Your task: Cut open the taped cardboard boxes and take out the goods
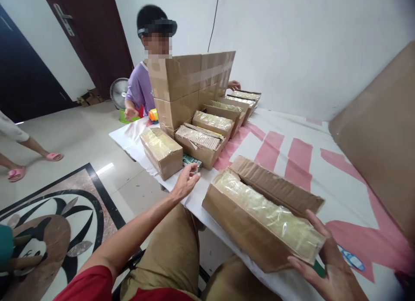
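Note:
A long cardboard box (246, 227) lies near me on the table with its flap raised, and clear-wrapped contents show inside it. My right hand (333, 262) grips the near right end of this box, the thumb low on the end and the fingers on its far side. My left hand (186, 182) is over the table edge with its fingers loosely bent and apart. Just beyond its fingertips is a small green printed packet (192, 162); I cannot tell whether they touch. A taped cardboard box (162, 156) and an opened cardboard box (201, 143) flank the packet.
More opened boxes (214, 121) line up toward the wall, beside a tall stack of cartons (183, 80). Behind the stack stands a person (139, 87) in purple. A pink-and-white cloth (272, 150) covers the table. A large brown panel (379, 132) rises at the right.

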Available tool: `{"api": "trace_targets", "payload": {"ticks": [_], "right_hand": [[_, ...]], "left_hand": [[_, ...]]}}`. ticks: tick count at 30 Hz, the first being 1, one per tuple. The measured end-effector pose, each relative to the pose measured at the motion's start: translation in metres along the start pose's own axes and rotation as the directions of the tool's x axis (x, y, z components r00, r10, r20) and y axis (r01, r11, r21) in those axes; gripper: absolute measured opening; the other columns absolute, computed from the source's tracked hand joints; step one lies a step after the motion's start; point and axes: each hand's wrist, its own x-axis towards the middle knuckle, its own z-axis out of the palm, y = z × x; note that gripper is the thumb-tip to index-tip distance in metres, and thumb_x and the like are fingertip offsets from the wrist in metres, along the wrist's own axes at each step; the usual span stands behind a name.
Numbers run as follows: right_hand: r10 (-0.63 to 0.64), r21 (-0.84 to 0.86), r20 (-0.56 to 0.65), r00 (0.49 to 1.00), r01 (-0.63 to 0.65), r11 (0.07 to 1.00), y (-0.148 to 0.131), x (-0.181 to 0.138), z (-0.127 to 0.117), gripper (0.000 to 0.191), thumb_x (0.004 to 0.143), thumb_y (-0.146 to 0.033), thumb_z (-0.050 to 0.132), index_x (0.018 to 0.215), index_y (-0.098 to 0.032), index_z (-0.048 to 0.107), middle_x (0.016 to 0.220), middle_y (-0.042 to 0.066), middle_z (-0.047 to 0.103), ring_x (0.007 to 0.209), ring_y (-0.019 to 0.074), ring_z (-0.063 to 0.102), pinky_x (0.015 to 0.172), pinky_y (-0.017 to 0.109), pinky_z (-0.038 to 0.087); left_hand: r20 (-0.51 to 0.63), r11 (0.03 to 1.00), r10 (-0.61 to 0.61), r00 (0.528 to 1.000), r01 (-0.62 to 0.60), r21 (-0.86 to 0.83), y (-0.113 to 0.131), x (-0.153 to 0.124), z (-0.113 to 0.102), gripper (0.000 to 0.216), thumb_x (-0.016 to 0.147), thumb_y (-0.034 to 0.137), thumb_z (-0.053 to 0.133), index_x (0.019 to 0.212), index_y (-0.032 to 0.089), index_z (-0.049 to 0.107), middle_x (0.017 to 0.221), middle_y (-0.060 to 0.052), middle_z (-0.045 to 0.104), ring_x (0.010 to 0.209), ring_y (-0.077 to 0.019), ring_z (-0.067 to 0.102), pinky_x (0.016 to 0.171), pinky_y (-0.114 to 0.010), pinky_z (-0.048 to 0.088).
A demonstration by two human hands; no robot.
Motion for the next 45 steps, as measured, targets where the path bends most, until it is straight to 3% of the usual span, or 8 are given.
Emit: {"api": "trace_targets", "payload": {"ticks": [7, 13, 19, 23, 26, 35, 40, 45], "right_hand": [[-0.062, 0.015, 0.093, 0.994, 0.061, 0.998, -0.037, -0.001, 0.027, 0.1, 0.084, -0.059, 0.073, 0.167, -0.029, 0.027, 0.163, 0.016, 0.046, 0.144, 0.043, 0.052, 0.112, 0.056, 0.052], [-0.127, 0.196, 0.085, 0.988, 0.108, 0.975, -0.084, 0.043, 0.069, 0.098, 0.084, -0.055, 0.076, 0.165, -0.028, 0.028, 0.164, 0.016, 0.042, 0.148, 0.0396, 0.048, 0.113, 0.053, 0.051], [-0.263, 0.317, 0.087, 0.961, 0.223, 0.922, -0.132, 0.106, 0.129, 0.097, 0.084, -0.05, 0.079, 0.165, -0.031, 0.028, 0.164, 0.016, 0.04, 0.144, 0.0367, 0.049, 0.095, 0.045, 0.061], [-0.274, 0.318, 0.135, 0.952, 0.22, 0.922, -0.129, 0.127, 0.155, 0.1, 0.083, -0.053, 0.079, 0.166, -0.029, 0.028, 0.165, 0.018, 0.039, 0.143, 0.0398, 0.049, 0.088, 0.047, 0.063], [-0.266, 0.345, 0.163, 0.95, 0.198, 0.917, -0.123, 0.136, 0.164, 0.104, 0.082, -0.056, 0.078, 0.167, -0.03, 0.025, 0.164, 0.017, 0.04, 0.142, 0.0396, 0.05, 0.095, 0.051, 0.061], [-0.268, 0.316, 0.137, 0.954, 0.214, 0.924, -0.126, 0.148, 0.175, 0.099, 0.083, -0.06, 0.077, 0.165, -0.029, 0.029, 0.167, 0.017, 0.036, 0.157, 0.0404, 0.031, 0.119, 0.063, 0.043], [-0.26, 0.264, 0.098, 0.961, 0.227, 0.937, -0.125, 0.13, 0.176, 0.107, 0.081, -0.063, 0.079, 0.167, -0.03, 0.023, 0.174, 0.016, 0.024, 0.161, 0.0393, 0.023, 0.127, 0.064, 0.031], [-0.248, 0.304, 0.081, 0.965, 0.213, 0.929, -0.121, 0.124, 0.194, 0.119, 0.076, -0.054, 0.086, 0.168, -0.03, 0.013, 0.17, 0.017, 0.032, 0.158, 0.0401, 0.03, 0.123, 0.064, 0.037]], "left_hand": [[-0.188, 0.992, -0.126, 0.974, 0.126, -0.01, -0.045, 0.041, -0.057, 0.064, 0.076, 0.021, 0.072, 0.138, 0.013, 0.053, 0.141, -0.022, 0.063, 0.13, -0.0321, 0.063, 0.114, -0.051, 0.048], [-0.301, 0.988, -0.153, 0.941, 0.144, -0.052, -0.041, 0.065, -0.107, 0.057, 0.077, 0.039, 0.073, 0.126, 0.014, 0.061, 0.129, -0.019, 0.069, 0.122, -0.0338, 0.067, 0.108, -0.051, 0.052], [-0.423, 0.998, -0.049, 0.905, 0.055, 0.001, -0.021, 0.011, -0.143, 0.056, 0.094, 0.062, 0.05, 0.123, 0.017, 0.065, 0.129, -0.015, 0.069, 0.123, -0.0318, 0.065, 0.106, -0.048, 0.053], [-0.344, 0.961, 0.127, 0.93, -0.03, 0.275, -0.028, -0.054, -0.138, 0.052, 0.095, 0.047, 0.06, 0.141, 0.024, 0.055, 0.144, -0.014, 0.058, 0.129, -0.0305, 0.061, 0.103, -0.048, 0.056], [-0.238, 0.926, 0.23, 0.944, -0.136, 0.353, -0.039, -0.076, -0.122, 0.052, 0.093, 0.039, 0.064, 0.143, 0.029, 0.052, 0.154, -0.014, 0.049, 0.136, -0.0311, 0.055, 0.103, -0.049, 0.057], [-0.174, 0.925, 0.236, 0.956, -0.166, 0.343, -0.06, -0.055, -0.077, 0.058, 0.09, 0.04, 0.069, 0.143, 0.025, 0.049, 0.156, -0.018, 0.038, 0.145, -0.036, 0.046, 0.104, -0.054, 0.058], [-0.209, 0.921, 0.248, 0.946, -0.164, 0.353, -0.065, -0.053, -0.073, 0.054, 0.09, 0.039, 0.069, 0.139, 0.025, 0.051, 0.15, -0.017, 0.04, 0.139, -0.0346, 0.05, 0.101, -0.055, 0.06], [-0.204, 0.901, 0.278, 0.938, -0.181, 0.395, -0.072, -0.045, -0.073, 0.06, 0.087, 0.04, 0.073, 0.14, 0.027, 0.051, 0.148, -0.015, 0.04, 0.144, -0.036, 0.046, 0.106, -0.058, 0.058]]}}
